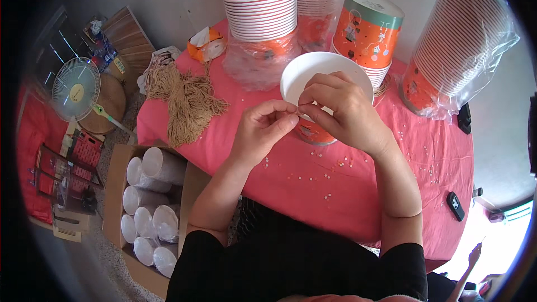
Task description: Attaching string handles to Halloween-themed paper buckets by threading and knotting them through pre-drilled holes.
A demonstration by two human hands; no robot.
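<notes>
both hands pinch at the near rim of the paper cup (321, 72): left hand (262, 128) and right hand (341, 106) closed, fingertips meeting on something too small to tell; next likely needs fine threading.

A brown cardboard box (114, 190) of white cups stands on the floor at the left, clear plastic sleeves (475, 39) wrap the orange cup stacks (back of table), beside an orange tissue pack (206, 45).
</notes>
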